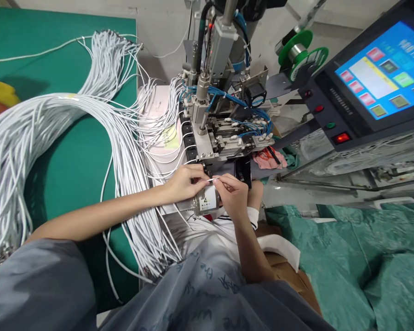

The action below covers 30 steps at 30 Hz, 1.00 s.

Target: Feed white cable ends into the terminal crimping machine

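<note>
Both hands meet at the front of a bench machine [203, 142] with metal cylinders and blue air tubes. My left hand [188, 181] is closed, its thumb and finger pinching a thin white cable [213, 179]. From the right, my right hand [232, 191] pinches the same cable close to its end. Under the fingers sits a block with a white label [207, 197]. Several other white cables run into black holders [189, 140] along the machine's left side. The tip of the held cable is too small to make out.
A large bundle of white cables [113, 133] lies over the green table [65, 156] and hangs toward my lap. At the right stand a lit touch screen [382, 69] and a green wire spool [296, 53]. Green sacking [331, 257] lies at the lower right.
</note>
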Tool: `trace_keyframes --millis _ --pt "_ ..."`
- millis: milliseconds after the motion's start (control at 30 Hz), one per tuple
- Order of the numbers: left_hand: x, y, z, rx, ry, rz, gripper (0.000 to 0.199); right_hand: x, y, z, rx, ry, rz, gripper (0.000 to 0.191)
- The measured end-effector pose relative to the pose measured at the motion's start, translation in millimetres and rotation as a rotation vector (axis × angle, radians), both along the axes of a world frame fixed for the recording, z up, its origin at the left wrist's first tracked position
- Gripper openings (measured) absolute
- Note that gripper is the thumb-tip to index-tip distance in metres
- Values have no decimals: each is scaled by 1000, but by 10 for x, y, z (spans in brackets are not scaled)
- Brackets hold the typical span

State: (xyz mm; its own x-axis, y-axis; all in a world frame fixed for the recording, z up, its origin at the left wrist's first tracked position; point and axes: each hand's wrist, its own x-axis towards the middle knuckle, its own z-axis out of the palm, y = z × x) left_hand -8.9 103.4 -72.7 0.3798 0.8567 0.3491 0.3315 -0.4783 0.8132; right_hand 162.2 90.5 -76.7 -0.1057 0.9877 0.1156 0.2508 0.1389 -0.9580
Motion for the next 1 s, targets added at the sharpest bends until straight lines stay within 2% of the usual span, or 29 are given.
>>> trace_keyframes --millis 133,267,400,467,533,600,667,733,833,900,1000 --pt "-5 4 -16 -24 60 16 18 6 11 30 55 -138 3 21" --pt "9 6 -14 -109 60 16 18 -33 4 -1 51 -63 31 23" --pt "17 -3 -7 -174 10 13 20 -154 -56 -56 71 5 -76 25" --pt "7 -5 -26 -87 41 18 18 -187 -74 -52 148 -73 -128 27" --pt "-11 -2 -65 97 158 27 15 -171 -61 -27 227 -201 -120 33" --pt "-29 2 -112 283 319 30 18 -116 -17 1 234 -292 -43 38" --pt "-37 4 -143 372 424 36 20 -59 40 11 171 -297 50 38" --pt "-33 3 -143 330 407 58 20 -34 83 -5 125 -239 90 37" --pt "-18 4 -100 145 259 49 18 -71 101 -65 158 -141 3 35" --pt "-15 15 -75 68 181 -7 17 -111 96 -116 175 -95 -78 33" --pt "-30 48 -81 70 193 -96 21 -120 111 -205 147 -68 -126 31"
